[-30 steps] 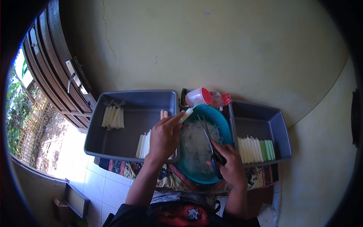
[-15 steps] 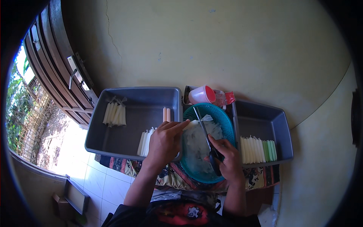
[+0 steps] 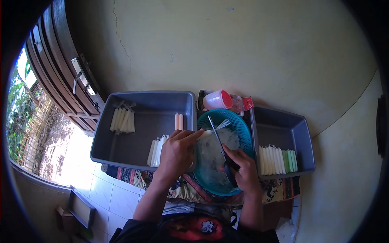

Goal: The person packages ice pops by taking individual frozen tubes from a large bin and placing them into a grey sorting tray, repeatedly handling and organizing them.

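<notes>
My left hand (image 3: 176, 150) grips a pale, filled plastic tube (image 3: 204, 134) pointing right, its loose clear tip (image 3: 223, 124) crossing the blades of black-handled scissors (image 3: 219, 139). My right hand (image 3: 244, 172) holds the scissors by their handles, blades pointing up. Both hands are over or beside a teal perforated basket (image 3: 245, 133) containing a pile of clear plastic pieces. A grey tub (image 3: 137, 150) on the left holds several white tubes (image 3: 122, 120) and two peach ones (image 3: 179, 120). The grey tub (image 3: 275, 125) on the right holds rows of cream (image 3: 269, 160) and green tubes (image 3: 290, 161).
Behind the basket sits a box with a pink cup (image 3: 216, 100) and red packet (image 3: 247, 103). Patterned cloth (image 3: 279, 188) lies beneath the tubs. A wall rises behind; an open wooden door (image 3: 60, 81) stands left. A grey tray (image 3: 81, 208) and cardboard box lie lower left.
Since a second ago, my left hand has lowered and turned the tube toward horizontal, bringing its tip across the scissor blades, which have risen slightly. The last half second shows little movement.
</notes>
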Demonstrator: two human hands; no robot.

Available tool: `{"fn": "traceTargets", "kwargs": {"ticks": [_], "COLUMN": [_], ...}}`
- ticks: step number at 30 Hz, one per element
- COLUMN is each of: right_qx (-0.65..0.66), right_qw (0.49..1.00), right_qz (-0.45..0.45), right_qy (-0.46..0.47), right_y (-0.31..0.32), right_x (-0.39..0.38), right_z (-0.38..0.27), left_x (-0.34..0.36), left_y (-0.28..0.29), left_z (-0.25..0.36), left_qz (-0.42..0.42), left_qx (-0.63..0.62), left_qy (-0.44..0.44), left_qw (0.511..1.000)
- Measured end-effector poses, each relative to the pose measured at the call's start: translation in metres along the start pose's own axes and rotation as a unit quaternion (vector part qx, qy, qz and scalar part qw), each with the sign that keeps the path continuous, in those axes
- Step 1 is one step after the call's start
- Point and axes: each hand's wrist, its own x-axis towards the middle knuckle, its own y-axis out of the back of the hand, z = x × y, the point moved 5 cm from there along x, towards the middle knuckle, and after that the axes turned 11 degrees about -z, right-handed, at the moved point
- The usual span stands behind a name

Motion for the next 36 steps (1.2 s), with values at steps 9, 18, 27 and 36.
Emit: {"fn": "traceTargets", "kwargs": {"ticks": [9, 18, 27, 36], "right_qx": [0.047, 0.002, -0.197, -0.23], "right_qw": [0.999, 0.998, 0.971, 0.951], "right_qz": [-0.008, 0.013, 0.03, -0.024], "right_qy": [-0.026, -0.054, -0.133, -0.204], "right_y": [-0.004, -0.003, -0.012, -0.023], "right_x": [-0.008, -0.007, -0.001, -0.002], "right_z": [0.014, 0.014, 0.026, 0.04], "left_x": [-0.002, -0.003, -0.008, -0.018], "left_y": [-0.002, -0.004, -0.002, 0.019], "left_z": [-0.003, -0.003, -0.006, -0.026], "left_qz": [-0.003, -0.013, -0.009, -0.002], "left_qx": [0.005, 0.011, 0.002, -0.03], "left_qy": [0.003, 0.011, 0.025, 0.065], "left_qw": [1.0, 1.0, 1.0, 0.997]}}
